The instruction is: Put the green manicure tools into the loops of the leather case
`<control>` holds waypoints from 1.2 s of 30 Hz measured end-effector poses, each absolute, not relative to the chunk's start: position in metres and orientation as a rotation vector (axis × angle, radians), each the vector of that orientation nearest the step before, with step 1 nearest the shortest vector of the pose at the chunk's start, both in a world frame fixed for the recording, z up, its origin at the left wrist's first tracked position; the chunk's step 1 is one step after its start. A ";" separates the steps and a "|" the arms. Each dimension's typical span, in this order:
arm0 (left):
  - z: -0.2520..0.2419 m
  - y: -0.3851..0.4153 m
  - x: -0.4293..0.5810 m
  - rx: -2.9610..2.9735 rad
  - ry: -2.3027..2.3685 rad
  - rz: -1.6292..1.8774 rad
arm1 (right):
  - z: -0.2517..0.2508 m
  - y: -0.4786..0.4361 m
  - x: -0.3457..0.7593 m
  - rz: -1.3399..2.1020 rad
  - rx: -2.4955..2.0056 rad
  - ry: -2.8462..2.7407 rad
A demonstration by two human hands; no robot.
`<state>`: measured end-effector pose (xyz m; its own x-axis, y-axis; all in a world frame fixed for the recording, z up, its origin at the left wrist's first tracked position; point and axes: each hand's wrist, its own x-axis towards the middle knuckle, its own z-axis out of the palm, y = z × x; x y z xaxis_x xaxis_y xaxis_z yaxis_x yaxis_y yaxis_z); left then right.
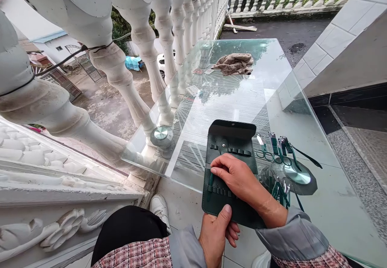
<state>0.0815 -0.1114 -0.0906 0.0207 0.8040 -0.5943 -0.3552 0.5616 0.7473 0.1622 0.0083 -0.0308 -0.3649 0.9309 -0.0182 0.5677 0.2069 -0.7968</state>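
A dark green manicure case (230,129) lies unfolded over the near edge of the glass table, with rows of small loops inside. My left hand (215,231) grips its bottom edge, thumb on top and fingers partly beneath. Over the case's left side, my right hand (238,177) pinches a slim dark green manicure tool (210,185), whose lower part is at the lower row of loops. Its exact type cannot be made out. On the glass to the right sit small scissors (264,154), nail clippers (274,144) and several other green-handled tools (292,149), close together.
The glass table (236,98) has a crumpled brown cloth (234,63) at its far end and a small white label (192,90) on the left. Round metal supports (161,133) show at the glass. A white balustrade (139,38) runs along the left; a tiled wall (338,38) stands right.
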 end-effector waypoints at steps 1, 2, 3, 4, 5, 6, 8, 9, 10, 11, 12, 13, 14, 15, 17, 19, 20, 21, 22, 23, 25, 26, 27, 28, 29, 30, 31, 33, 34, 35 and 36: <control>-0.091 -0.112 0.081 0.452 1.247 0.950 | -0.031 0.009 0.163 1.016 -1.401 -1.970; -0.092 -0.112 0.081 0.453 1.247 0.952 | -0.032 0.010 0.163 1.031 -1.418 -1.918; -0.093 -0.112 0.081 0.453 1.249 0.952 | -0.032 0.011 0.164 1.067 -1.435 -1.863; -0.093 -0.112 0.081 0.452 1.250 0.952 | -0.032 0.012 0.164 1.122 -1.451 -1.810; -0.093 -0.112 0.082 0.449 1.252 0.951 | -0.032 0.013 0.165 1.188 -1.463 -1.762; -0.093 -0.112 0.082 0.446 1.252 0.951 | -0.032 0.013 0.165 1.251 -1.470 -1.725; -0.092 -0.112 0.082 0.441 1.255 0.948 | -0.032 0.014 0.165 1.313 -1.465 -1.680; -0.092 -0.112 0.082 0.438 1.257 0.945 | -0.033 0.014 0.164 1.309 -1.458 -1.667; -0.092 -0.112 0.083 0.434 1.259 0.942 | -0.033 0.013 0.164 1.290 -1.452 -1.662; -0.092 -0.112 0.083 0.429 1.258 0.939 | -0.034 0.013 0.163 1.262 -1.449 -1.666; -0.092 -0.112 0.083 0.426 1.255 0.939 | -0.034 0.011 0.162 1.224 -1.452 -1.684; -0.093 -0.113 0.084 0.426 1.251 0.940 | -0.035 0.010 0.161 1.177 -1.456 -1.721; -0.094 -0.113 0.084 0.430 1.248 0.942 | -0.035 0.008 0.160 1.125 -1.454 -1.776; -0.094 -0.113 0.084 0.435 1.247 0.944 | -0.035 0.006 0.159 1.072 -1.444 -1.839; -0.096 -0.113 0.084 0.443 1.249 0.947 | -0.035 0.003 0.157 0.989 -1.392 -1.960; -0.096 -0.113 0.083 0.447 1.248 0.946 | -0.035 0.002 0.157 0.963 -1.326 -2.043; -0.095 -0.112 0.083 0.446 1.247 0.948 | -0.035 0.002 0.157 0.970 -1.300 -2.070; -0.095 -0.112 0.082 0.445 1.244 0.949 | -0.035 0.002 0.158 0.984 -1.280 -2.092; -0.094 -0.112 0.082 0.444 1.242 0.949 | -0.035 0.003 0.159 1.002 -1.264 -2.112; -0.094 -0.112 0.082 0.443 1.241 0.948 | -0.035 0.004 0.160 1.021 -1.252 -2.129; -0.093 -0.112 0.082 0.441 1.240 0.944 | -0.034 0.006 0.161 1.048 -1.239 -2.155; -0.092 -0.112 0.082 0.439 1.241 0.944 | -0.033 0.006 0.161 1.051 -1.238 -2.164; -0.092 -0.113 0.083 0.434 1.243 0.946 | -0.032 0.006 0.160 1.050 -1.239 -2.173; -0.093 -0.113 0.083 0.428 1.245 0.949 | -0.031 0.005 0.160 1.045 -1.240 -2.181; -0.093 -0.114 0.083 0.422 1.247 0.954 | -0.030 0.005 0.159 1.039 -1.241 -2.187; -0.094 -0.114 0.083 0.415 1.250 0.960 | -0.029 0.005 0.159 1.036 -1.238 -2.191; -0.094 -0.114 0.083 0.408 1.254 0.967 | -0.028 0.004 0.158 1.042 -1.230 -2.190; -0.095 -0.113 0.083 0.402 1.260 0.980 | -0.027 0.004 0.159 1.071 -1.214 -2.146; -0.095 -0.113 0.083 0.402 1.262 0.984 | -0.027 0.004 0.159 1.091 -1.216 -2.102; -0.094 -0.112 0.083 0.406 1.262 0.983 | -0.026 0.004 0.159 1.112 -1.230 -2.047; -0.094 -0.112 0.083 0.412 1.260 0.978 | -0.026 0.004 0.160 1.134 -1.251 -1.993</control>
